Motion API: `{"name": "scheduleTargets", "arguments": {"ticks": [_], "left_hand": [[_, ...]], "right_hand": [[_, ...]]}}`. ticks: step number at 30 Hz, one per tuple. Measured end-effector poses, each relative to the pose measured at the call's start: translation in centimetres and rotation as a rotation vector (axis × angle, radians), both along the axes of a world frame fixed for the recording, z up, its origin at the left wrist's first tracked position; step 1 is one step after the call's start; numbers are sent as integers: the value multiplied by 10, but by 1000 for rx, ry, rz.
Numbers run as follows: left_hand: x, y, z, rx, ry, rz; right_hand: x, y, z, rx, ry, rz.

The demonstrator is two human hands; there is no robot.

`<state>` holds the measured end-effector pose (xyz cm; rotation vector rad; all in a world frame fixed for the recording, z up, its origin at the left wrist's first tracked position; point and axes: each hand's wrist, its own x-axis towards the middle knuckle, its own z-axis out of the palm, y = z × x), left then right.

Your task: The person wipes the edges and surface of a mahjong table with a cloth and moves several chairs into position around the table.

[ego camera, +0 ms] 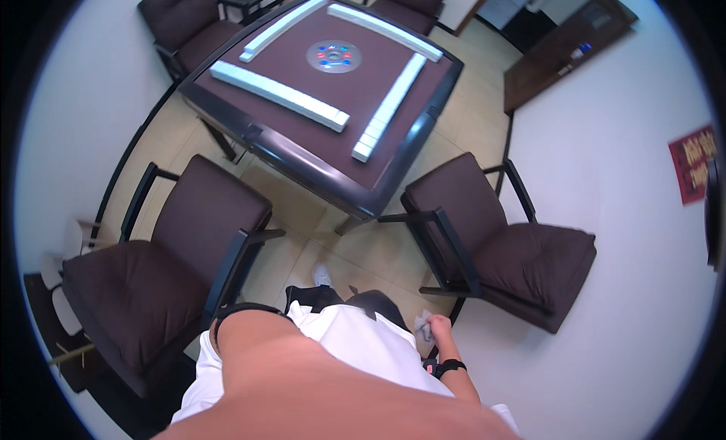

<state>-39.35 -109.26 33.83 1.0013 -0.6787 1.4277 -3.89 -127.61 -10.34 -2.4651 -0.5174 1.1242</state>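
Note:
My right hand (439, 329) hangs low at my side with its fingers closed around a crumpled grey cloth (423, 326). A black band with a small device (439, 368) circles that wrist. My left hand is out of view; a large stretch of bare skin and a black strap (249, 308) cover the lower middle. Before me stands an automatic mahjong table (306, 173) with a brown top and dark glossy rim. White mahjong tiles (283, 96) lie face down in long rows along its sides. A round clear centre panel (333, 56) shows coloured lights.
A brown padded armchair (210, 213) stands at left, another armchair (454, 213) at right by the white wall. More chairs (181, 20) and a small black side table (249, 0) are beyond. A brown door (567, 54) stands open at upper right. Tiled floor (289, 207) lies between.

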Motion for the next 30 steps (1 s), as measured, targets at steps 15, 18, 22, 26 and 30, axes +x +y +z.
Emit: {"name": "scheduleTargets", "arguments": {"ticks": [15,18,22,26,30], "left_hand": [[-2,227,-92,-262,1598,107],[-2,235,-188,-702,1873,278],[32,235,-264,-1118,1738,417],[60,255,-303,-1269,1768,554],[52,261,-342,-1491,1667,888]], "right_hand": [[6,425,66,252,561,389],[-21,478,67,138,639,609],[-79,530,100,-93,955,863],[-121,560,97,-240,1061,952],[-130,579,89,-302,1091,977]]}}
